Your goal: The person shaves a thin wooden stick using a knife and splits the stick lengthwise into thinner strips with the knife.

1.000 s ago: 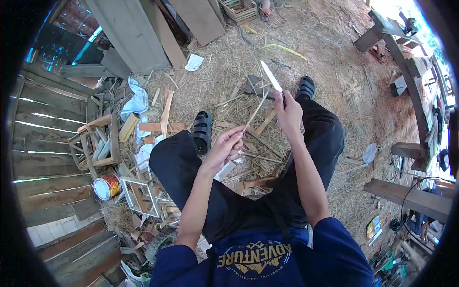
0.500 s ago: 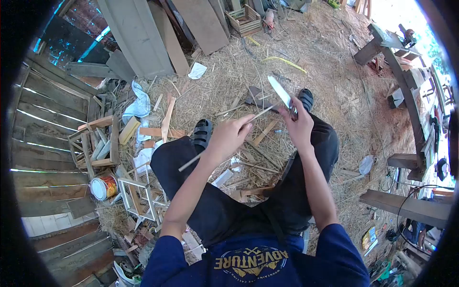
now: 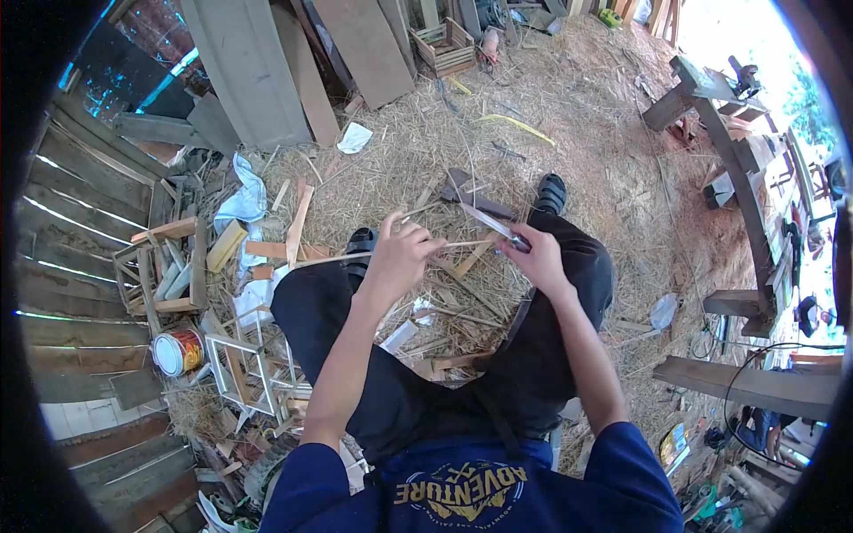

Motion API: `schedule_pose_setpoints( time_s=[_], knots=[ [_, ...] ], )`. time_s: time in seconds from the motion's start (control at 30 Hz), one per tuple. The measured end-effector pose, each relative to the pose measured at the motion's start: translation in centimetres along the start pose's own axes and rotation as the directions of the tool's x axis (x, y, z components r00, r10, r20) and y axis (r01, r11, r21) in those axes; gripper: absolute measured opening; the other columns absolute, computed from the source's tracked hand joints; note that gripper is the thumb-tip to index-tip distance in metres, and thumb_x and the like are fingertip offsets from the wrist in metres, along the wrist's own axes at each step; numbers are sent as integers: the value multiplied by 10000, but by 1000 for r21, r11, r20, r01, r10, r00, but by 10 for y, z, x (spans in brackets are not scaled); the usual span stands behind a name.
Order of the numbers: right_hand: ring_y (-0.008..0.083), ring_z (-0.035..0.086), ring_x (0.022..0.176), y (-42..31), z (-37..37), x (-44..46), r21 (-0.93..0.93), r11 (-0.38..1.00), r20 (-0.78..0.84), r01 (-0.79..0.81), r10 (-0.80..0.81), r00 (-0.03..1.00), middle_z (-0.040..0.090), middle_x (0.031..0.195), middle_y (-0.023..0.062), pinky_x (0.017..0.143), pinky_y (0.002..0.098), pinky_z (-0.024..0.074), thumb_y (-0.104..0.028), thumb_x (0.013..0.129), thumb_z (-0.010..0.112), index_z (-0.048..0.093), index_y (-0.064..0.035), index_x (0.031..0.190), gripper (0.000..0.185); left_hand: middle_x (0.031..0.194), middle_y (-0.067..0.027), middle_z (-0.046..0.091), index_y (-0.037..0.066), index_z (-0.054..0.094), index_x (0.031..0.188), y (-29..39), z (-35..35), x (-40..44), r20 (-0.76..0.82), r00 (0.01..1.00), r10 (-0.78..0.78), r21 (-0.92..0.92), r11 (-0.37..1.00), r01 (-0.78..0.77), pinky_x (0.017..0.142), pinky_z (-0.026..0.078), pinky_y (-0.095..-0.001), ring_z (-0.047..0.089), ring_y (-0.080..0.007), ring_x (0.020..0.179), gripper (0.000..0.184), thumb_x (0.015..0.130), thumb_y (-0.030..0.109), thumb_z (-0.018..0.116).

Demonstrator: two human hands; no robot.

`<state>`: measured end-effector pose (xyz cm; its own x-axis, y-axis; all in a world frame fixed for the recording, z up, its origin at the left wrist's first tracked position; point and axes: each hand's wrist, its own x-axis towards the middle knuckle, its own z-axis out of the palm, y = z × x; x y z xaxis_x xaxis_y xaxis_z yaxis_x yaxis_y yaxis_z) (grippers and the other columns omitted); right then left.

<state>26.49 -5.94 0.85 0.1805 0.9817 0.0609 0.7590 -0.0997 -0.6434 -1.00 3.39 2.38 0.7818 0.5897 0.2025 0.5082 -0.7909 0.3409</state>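
Observation:
My left hand (image 3: 402, 256) holds a thin pale wooden stick (image 3: 469, 243) between thumb and fingers, with some of the fingers raised. The stick lies nearly level, one end past my left knee and the other close to my right hand. My right hand (image 3: 538, 259) is closed around the dark handle of a knife (image 3: 487, 220). Its blade points up and left, above the stick's right end; whether it touches the stick I cannot tell. Beyond the blade, a dark flat piece (image 3: 475, 197) lies on the straw.
Straw and wood scraps cover the ground between my feet. To the left are a wooden crate (image 3: 200, 266), a paint can (image 3: 178, 352) and a small white frame (image 3: 242, 375). Boards (image 3: 249, 71) lean at the back. A heavy wooden bench (image 3: 736, 169) stands on the right.
The knife has swung from pointing upward to lying lower and more slanted, as my right hand came down. The stick turned from steeply slanted to nearly level, and my left hand shifted left.

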Motion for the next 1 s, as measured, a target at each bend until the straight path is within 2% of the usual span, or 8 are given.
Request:
schedule_pose_setpoints(
  time_s=[0.07,0.2,0.37,0.47,0.57,0.67,0.77,1.0],
  knots=[
    [335,688,708,3,16,-2,49,992,88,-119,115,990,690,759,143,651,407,519,-337,855,772,725,-84,971,282,1048,-33,688,135,748,1099,0,-4,2,2,1000,-25,57,998,25,1191,241,-535,593,-178,1178,311,829,26,637],
    [319,634,627,-10,26,1,146,987,58,-64,56,997,637,703,161,617,393,487,-299,883,759,721,-54,962,260,1352,-105,563,122,743,1078,-3,-8,11,-161,979,-123,48,990,133,1202,111,-620,395,-236,1423,255,856,50,641],
    [120,483,567,-7,43,14,419,901,75,-114,90,993,568,630,23,547,311,398,-269,926,748,719,-12,972,263,1568,-175,332,117,671,1208,23,-25,28,-434,874,-219,-30,973,229,1198,52,-630,225,-328,1509,273,937,135,643],
    [29,394,616,-21,39,16,572,801,115,-176,134,984,487,654,-79,525,264,317,-231,948,739,717,17,953,249,1541,-210,375,96,611,1296,36,-39,24,-569,775,-275,-231,958,170,1207,148,-561,309,-344,1467,334,971,170,635],
    [28,363,610,-21,47,20,646,738,141,-195,135,981,470,680,-98,523,265,282,-244,944,745,716,14,935,260,1414,-202,535,47,591,1309,22,2,0,-472,753,-458,-574,808,133,1138,349,-446,499,-308,1332,351,992,189,638],
    [26,360,617,-30,43,19,689,689,187,-227,134,973,459,682,-106,529,263,278,-252,943,747,717,0,919,255,1216,-142,669,23,564,1329,24,38,0,0,739,-674,-955,220,201,1002,480,-347,629,-229,1148,379,1008,212,639],
    [23,360,623,-37,46,17,703,672,219,-234,108,970,459,678,-110,535,259,273,-270,945,746,714,-13,916,261,1111,-95,705,10,555,1322,20,53,20,-73,822,-565,-972,224,67,947,503,-306,654,-157,1053,363,1028,213,617],
    [22,378,627,-37,51,12,721,652,304,-233,4,953,475,688,-106,529,256,281,-286,948,745,723,-4,973,283,1024,-87,703,-22,594,1212,37,45,19,-40,788,-615,-991,126,48,879,510,-297,657,-140,940,250,1034,154,598]
  ],
)
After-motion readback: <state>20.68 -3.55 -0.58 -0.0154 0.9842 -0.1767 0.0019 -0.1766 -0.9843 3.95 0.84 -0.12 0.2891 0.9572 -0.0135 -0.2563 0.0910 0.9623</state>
